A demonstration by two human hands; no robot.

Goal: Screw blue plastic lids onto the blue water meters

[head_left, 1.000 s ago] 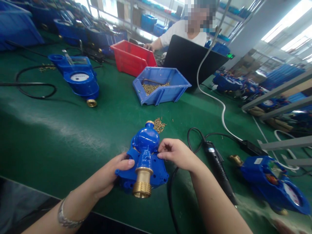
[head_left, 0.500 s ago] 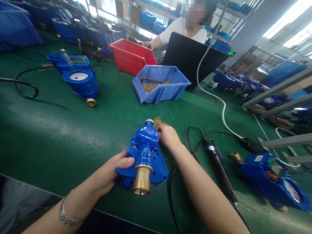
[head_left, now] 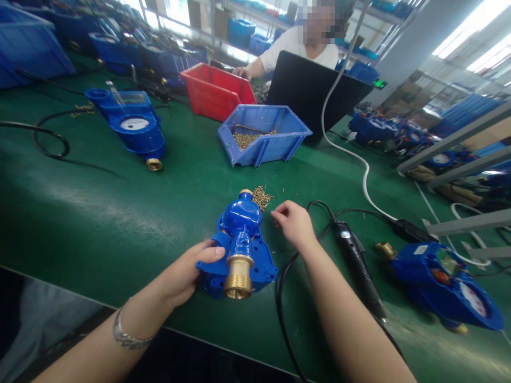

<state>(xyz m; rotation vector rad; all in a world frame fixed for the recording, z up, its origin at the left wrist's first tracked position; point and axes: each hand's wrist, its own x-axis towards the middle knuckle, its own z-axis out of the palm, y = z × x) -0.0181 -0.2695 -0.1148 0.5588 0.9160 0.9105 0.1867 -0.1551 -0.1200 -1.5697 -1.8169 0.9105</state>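
A blue water meter (head_left: pixel 242 229) with brass threaded ends lies on the green table, its underside facing up. My left hand (head_left: pixel 198 268) grips it from the left, thumb on top and the fingers hidden beneath. Just beyond the meter is a small pile of brass screws (head_left: pixel 261 198). To the right of that pile, clear of the meter, my right hand (head_left: pixel 294 223) has thumb and fingertips pinched together. Whatever is between those fingertips is too small to make out. A black electric screwdriver (head_left: pixel 357 263) rests right of my right forearm.
Behind the screws stands a blue bin (head_left: pixel 271 141) with more screws, beside a red bin (head_left: pixel 215 90). Other meters lie at left (head_left: pixel 133 127) and right (head_left: pixel 447 284). A black monitor (head_left: pixel 315 96) partly hides a person (head_left: pixel 271 61). Cables cross the table.
My right hand has drawn back from the screw pile, moving right and slightly toward me. The pile shows more fully. The water meter stays in my left hand, its near end raised slightly in view.
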